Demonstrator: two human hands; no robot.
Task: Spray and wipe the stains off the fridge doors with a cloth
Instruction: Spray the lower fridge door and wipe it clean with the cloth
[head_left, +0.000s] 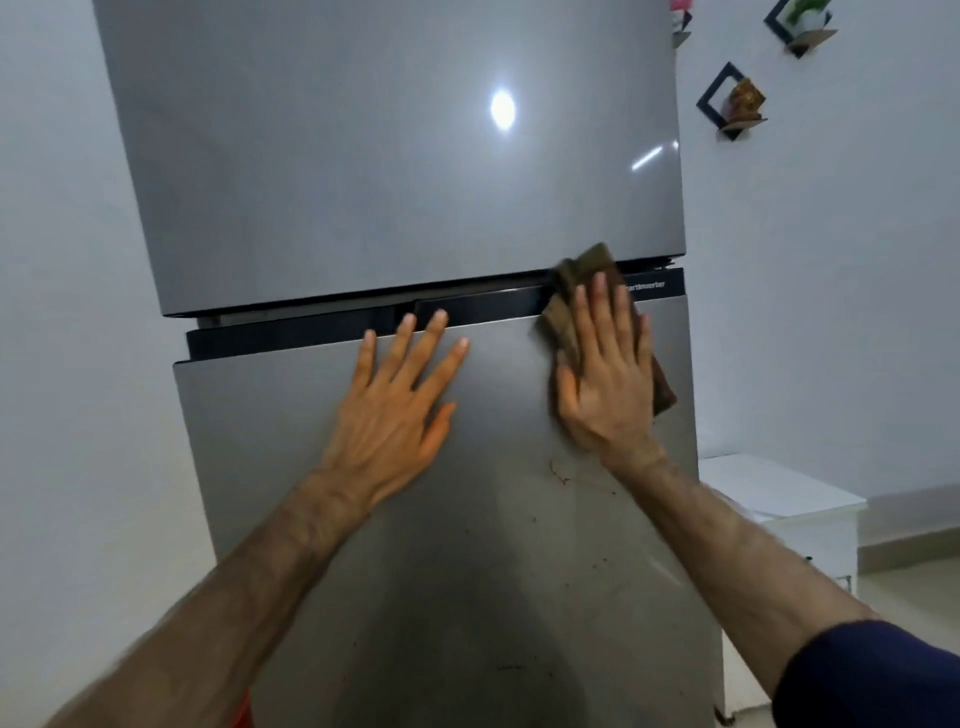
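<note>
A person is standing close to a two-door fridge, both bare hands lying flat against the lower door (363, 571). The right hand (605, 374) is pressing a brown cloth (582, 270) onto the top right of that door, fingers straight and spread over the fabric and not curled round it, so the palm is likely supplying the pressure for the wipe. The cloth is reaching up across the dark strip (311, 325) between the doors, its upper corner touching the bottom edge of the upper door (363, 156). The left hand (395, 405) is resting open on the bare metal to the left, fingertips just at the strip, holding nothing; it is probably bracing the body and keeping the door from swinging under the push. Reddish stains (561, 475) are showing on the lower door just below the right wrist, with smaller dark specks nearer the camera, so the wiping appears unfinished there. No spray bottle is in view. White lettering (644, 285) on the strip, just right of the cloth, is partly covered and blurred; it seems to read "smart inverter", though the first letters are hidden. Small shelves (732, 101) are hanging on the far right wall above a white cabinet (779, 493)
</note>
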